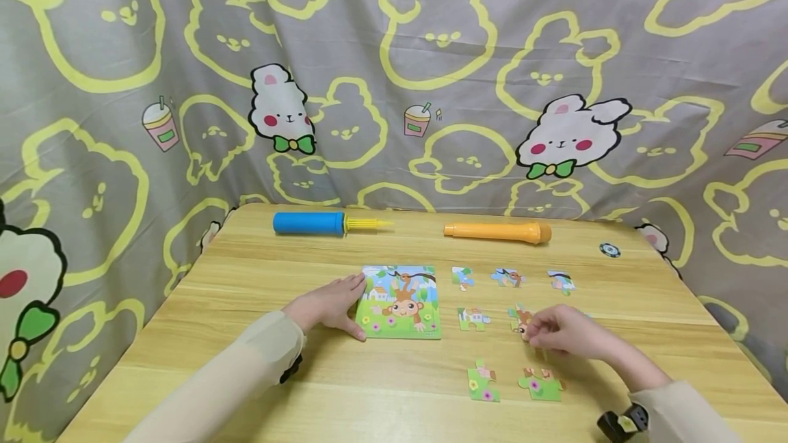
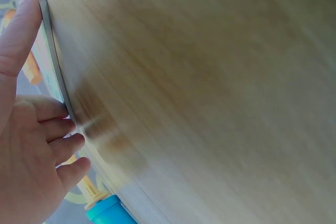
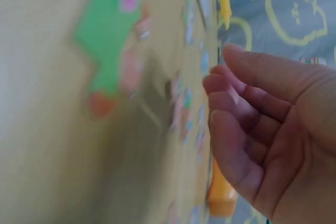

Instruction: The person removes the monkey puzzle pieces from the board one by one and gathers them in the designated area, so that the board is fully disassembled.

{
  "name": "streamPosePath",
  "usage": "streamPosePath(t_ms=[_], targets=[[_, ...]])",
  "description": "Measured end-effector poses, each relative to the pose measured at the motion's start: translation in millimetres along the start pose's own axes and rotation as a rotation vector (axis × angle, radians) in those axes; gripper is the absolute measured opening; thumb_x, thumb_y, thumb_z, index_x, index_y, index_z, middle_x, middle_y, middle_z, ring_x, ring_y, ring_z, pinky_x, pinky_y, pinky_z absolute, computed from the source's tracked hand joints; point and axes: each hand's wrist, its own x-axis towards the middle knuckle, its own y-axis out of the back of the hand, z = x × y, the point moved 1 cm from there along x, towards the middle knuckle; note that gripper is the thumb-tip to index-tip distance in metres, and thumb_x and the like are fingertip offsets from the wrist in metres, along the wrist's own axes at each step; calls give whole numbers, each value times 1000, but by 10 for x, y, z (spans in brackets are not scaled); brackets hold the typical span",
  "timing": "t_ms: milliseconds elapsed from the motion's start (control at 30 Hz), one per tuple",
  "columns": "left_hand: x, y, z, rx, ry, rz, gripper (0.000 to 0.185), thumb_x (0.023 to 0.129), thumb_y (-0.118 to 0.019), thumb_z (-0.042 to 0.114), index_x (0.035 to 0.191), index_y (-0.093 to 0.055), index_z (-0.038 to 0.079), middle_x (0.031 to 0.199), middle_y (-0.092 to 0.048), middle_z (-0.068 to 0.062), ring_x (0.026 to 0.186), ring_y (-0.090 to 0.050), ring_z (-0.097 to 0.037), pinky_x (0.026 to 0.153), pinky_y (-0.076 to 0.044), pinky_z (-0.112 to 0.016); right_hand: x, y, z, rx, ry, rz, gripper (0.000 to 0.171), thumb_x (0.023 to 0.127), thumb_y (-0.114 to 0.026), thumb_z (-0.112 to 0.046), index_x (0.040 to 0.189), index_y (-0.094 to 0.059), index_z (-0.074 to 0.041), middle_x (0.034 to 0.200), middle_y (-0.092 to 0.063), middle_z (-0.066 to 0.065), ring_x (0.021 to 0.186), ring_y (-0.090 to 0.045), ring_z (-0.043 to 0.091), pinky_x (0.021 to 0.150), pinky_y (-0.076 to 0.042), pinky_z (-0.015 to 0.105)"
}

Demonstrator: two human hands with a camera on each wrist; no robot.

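The left hand [image 1: 329, 303] lies at the left side of a square picture puzzle board [image 1: 400, 327] with a monkey on it. Its thumb [image 2: 23, 30] and fingertips touch the board's edge. Over the middle row of loose puzzle pieces, the right hand [image 1: 569, 333] has its fingers loosely bent. Nothing shows between thumb and fingers in the right wrist view. Just by its fingertips is a monkey-face puzzle piece [image 1: 522, 325], partly covered by the hand. A white-house puzzle piece [image 1: 473, 318] lies left of that one. Another piece behind the hand is mostly hidden.
Three puzzle pieces form the back row, one a blue-sky piece [image 1: 462, 277]. In front lie two green pieces, one a flowered piece [image 1: 542, 385]. Farther back are a blue hand pump [image 1: 310, 223], an orange toy microphone [image 1: 495, 232] and a round chip [image 1: 610, 250]. A patterned curtain [image 1: 369, 53] hangs behind.
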Motion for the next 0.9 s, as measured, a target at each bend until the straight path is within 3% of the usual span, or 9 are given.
streamPosePath(t_ms=[233, 367, 600, 733, 900], targets=[[1, -6, 8, 6, 0, -11, 106, 72, -68, 56, 145, -17, -2, 151, -10, -16, 137, -9, -29, 110, -11, -40, 427, -41, -301, -93, 33, 28, 15, 87, -63, -11, 95, -63, 2, 73, -58, 7, 50, -52, 20, 43, -46, 28], [0, -13, 18, 6, -6, -15, 105, 72, -68, 55, 145, -19, -3, 151, -11, -17, 137, -10, -29, 110, -12, -41, 661, -146, -402, -112, 93, 12, 14, 87, -64, -10, 95, -63, 1, 73, -58, 6, 50, -53, 29, 44, -46, 28], [1, -22, 11, 5, 8, -8, 106, 71, -68, 56, 145, -18, -1, 151, -10, -16, 137, -10, -29, 110, -11, -40, 1003, -404, -523, -157, 149, -5, 16, 86, -63, -5, 100, -63, 2, 72, -57, -1, 52, -52, 16, 46, -44, 25], [0, -15, 7, -3, 10, -4, 106, 71, -68, 56, 145, -18, -2, 151, -11, -16, 137, -10, -29, 110, -11, -40, 1157, -548, -575, -179, 161, -6, 26, 84, -66, -5, 108, -61, 4, 73, -57, -3, 56, -52, 11, 49, -44, 24], [-2, -13, -3, 1, 8, -1, 106, 71, -68, 56, 145, -19, -1, 151, -11, -16, 137, -10, -29, 110, -12, -40, 1286, -696, -620, -289, 150, -10, 40, 81, -71, -13, 116, -59, 3, 72, -55, -6, 56, -45, 8, 50, -40, 23]])
